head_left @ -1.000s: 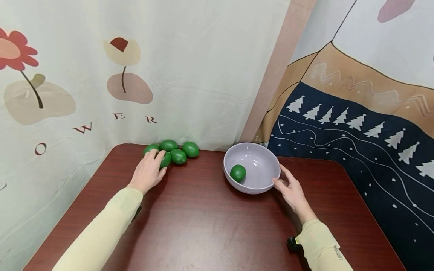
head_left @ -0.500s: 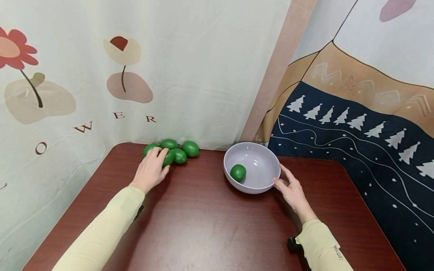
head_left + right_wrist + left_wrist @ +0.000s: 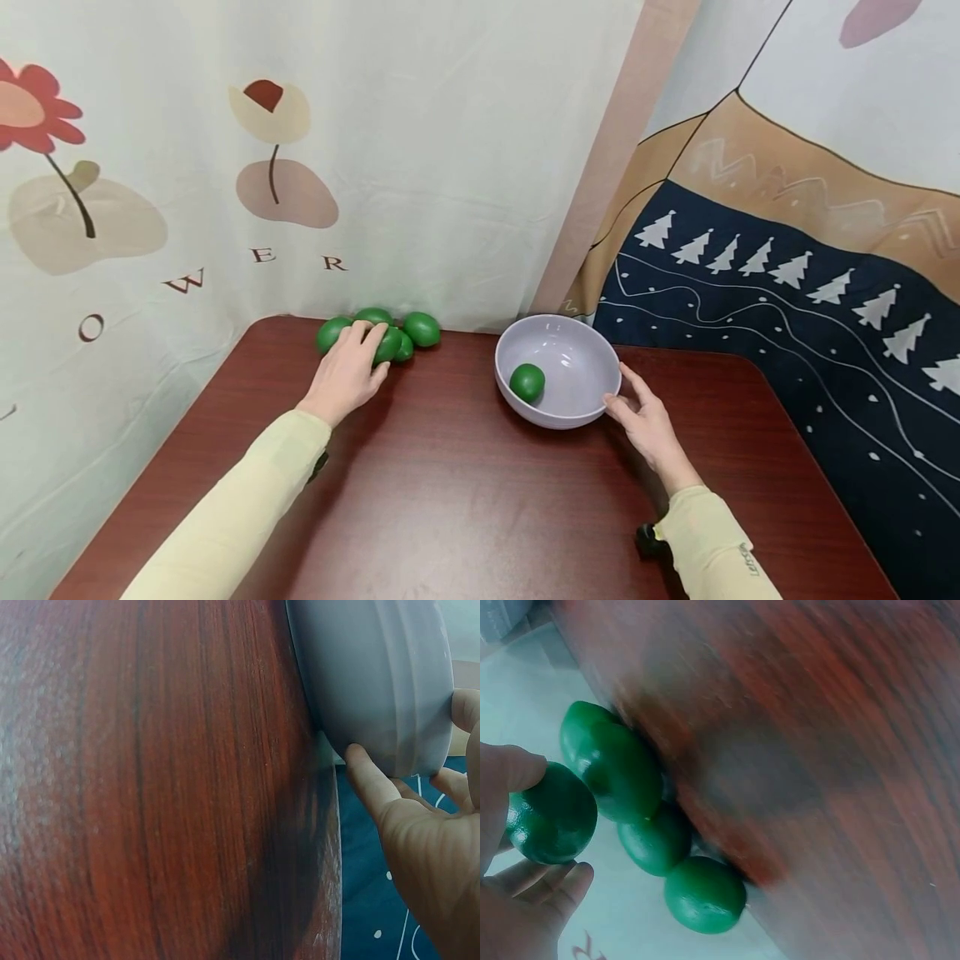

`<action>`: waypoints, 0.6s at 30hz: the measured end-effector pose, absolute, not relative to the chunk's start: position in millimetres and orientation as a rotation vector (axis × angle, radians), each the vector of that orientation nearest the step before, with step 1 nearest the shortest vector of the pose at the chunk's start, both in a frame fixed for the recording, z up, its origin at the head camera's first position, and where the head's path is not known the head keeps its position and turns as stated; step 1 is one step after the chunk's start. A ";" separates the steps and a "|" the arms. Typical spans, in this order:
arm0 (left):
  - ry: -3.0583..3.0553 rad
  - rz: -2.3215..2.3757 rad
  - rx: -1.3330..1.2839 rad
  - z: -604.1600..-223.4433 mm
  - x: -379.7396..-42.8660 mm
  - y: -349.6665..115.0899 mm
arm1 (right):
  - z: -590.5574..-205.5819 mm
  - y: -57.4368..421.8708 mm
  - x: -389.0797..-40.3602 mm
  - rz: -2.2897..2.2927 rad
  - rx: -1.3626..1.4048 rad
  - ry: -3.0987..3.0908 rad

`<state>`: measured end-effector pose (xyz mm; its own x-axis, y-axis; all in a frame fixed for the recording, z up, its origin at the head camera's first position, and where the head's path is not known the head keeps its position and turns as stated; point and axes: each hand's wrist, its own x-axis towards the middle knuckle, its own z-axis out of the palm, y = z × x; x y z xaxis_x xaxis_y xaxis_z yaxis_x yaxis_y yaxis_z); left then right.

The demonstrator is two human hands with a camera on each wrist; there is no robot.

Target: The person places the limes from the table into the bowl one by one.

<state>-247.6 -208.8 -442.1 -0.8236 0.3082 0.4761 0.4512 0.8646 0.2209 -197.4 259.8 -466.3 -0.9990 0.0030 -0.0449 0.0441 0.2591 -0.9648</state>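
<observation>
My left hand (image 3: pixel 347 371) holds a green lime (image 3: pixel 555 814) between thumb and fingers, over the group at the table's back left. In the left wrist view that lime is apart from the others. Around it in the head view lie a lime (image 3: pixel 330 336) at left, another lime (image 3: pixel 373 316) behind, a half-covered lime (image 3: pixel 405 347) and a lime (image 3: pixel 422 330) at right. A pale lilac bowl (image 3: pixel 576 379) stands right of centre with one lime (image 3: pixel 527 382) inside. My right hand (image 3: pixel 651 433) grips its right side, thumb at the rim, fingers against the outer wall (image 3: pixel 367 682).
The dark red wooden table (image 3: pixel 465 500) has rounded back corners. A pale curtain (image 3: pixel 450 167) with flower prints hangs right behind its back edge. To the right hangs a navy cloth (image 3: pixel 720 308) with white tree prints.
My left hand has moved a little to the right and away from me with the lime, uncovering more of the left lime. The right hand and bowl stay in place.
</observation>
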 end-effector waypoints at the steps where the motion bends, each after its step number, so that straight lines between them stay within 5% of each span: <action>1: -2.602 -0.460 -0.564 -441.5 -247.5 -206.6 | -466.1 260.3 -196.6 -1.880 0.049 2.467; 18: -2.628 -0.598 -0.607 -427.2 -247.3 -178.5 | -463.5 261.6 -197.0 -1.819 0.058 2.499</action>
<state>-247.3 -178.5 -427.2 -0.8358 0.3231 0.4439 0.4834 0.8164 0.3160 -197.0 261.6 -463.5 -0.9980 0.0006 -0.0625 0.0596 0.3073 -0.9498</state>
